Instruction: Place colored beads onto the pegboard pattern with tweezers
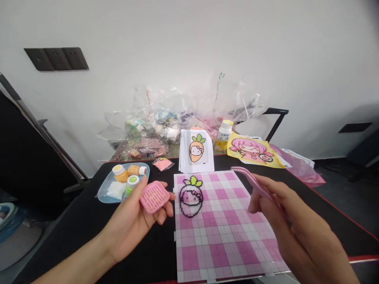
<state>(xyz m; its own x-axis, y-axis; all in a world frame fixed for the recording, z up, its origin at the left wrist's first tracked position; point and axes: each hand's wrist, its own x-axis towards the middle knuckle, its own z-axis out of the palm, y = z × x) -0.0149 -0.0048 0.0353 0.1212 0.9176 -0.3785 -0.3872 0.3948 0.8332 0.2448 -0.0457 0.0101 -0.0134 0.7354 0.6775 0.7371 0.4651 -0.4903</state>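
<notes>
My left hand [142, 217] is closed around a small pink slotted bead tray [154, 197], with some yellowish beads lying in its grooves. In my right hand [284, 213] are pink tweezers [251, 181], their tips pointing left above the pegboard. Below and between my hands lies a pegboard [225, 236] over a pink and white checked pattern. On its upper left is a bead figure [191, 197]: a black outline, green leaves on top and a pink patch inside. Behind the board, a printed pattern card [196, 152] shows an orange carrot-shaped character.
A blue tray [102, 196] at left holds bead jars and bags. A small bag of pink beads [162, 164] lies beside it. Plastic bags [166, 126] pile up against the wall. A white and yellow bottle [224, 136] and a pink-haired character picture [251, 151] are at back right.
</notes>
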